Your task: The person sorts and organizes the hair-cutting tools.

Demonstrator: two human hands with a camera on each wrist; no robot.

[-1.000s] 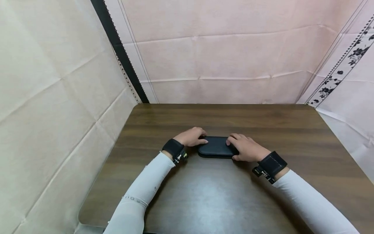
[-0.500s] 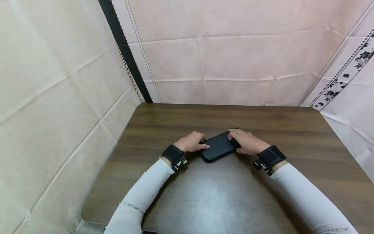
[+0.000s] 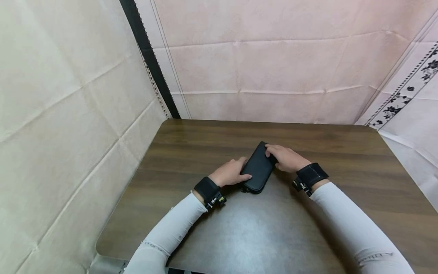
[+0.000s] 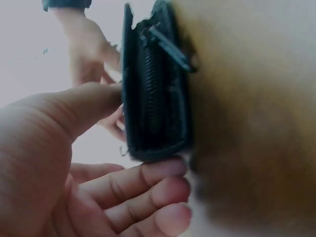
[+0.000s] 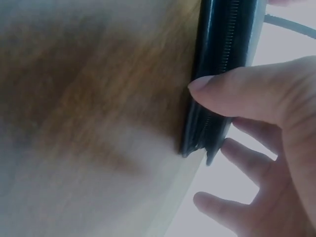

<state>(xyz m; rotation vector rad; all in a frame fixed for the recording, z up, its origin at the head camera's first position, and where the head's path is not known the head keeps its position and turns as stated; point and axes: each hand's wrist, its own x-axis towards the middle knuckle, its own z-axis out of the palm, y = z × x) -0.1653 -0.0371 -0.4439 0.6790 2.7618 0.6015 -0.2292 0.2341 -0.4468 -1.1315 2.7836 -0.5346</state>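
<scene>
A black zip-around wallet [image 3: 257, 167] lies slanted on the wooden table, its far end pointing away and a little to the right. My left hand [image 3: 230, 173] holds its near left side, thumb over the top face and fingers along the edge. At the far right side my right hand [image 3: 286, 158] grips it, with the thumb [image 5: 232, 91] across the zipped edge in the right wrist view. The left wrist view shows the zipper teeth [image 4: 152, 89] and a zipper pull [image 4: 170, 47] hanging out at one end. The wallet's underside is hidden.
The brown table [image 3: 191, 144] has rounded corners and a glossy patch of light near the front. Pale creased cloth [image 3: 273, 68] hangs behind it, and more cloth [image 3: 68, 133] hangs along the left side. A black wristband sits on each wrist.
Both hands have turned the wallet counter-clockwise, from lying crosswise to pointing mostly away. The right hand has moved farther off, while the left has come slightly nearer and to the right.
</scene>
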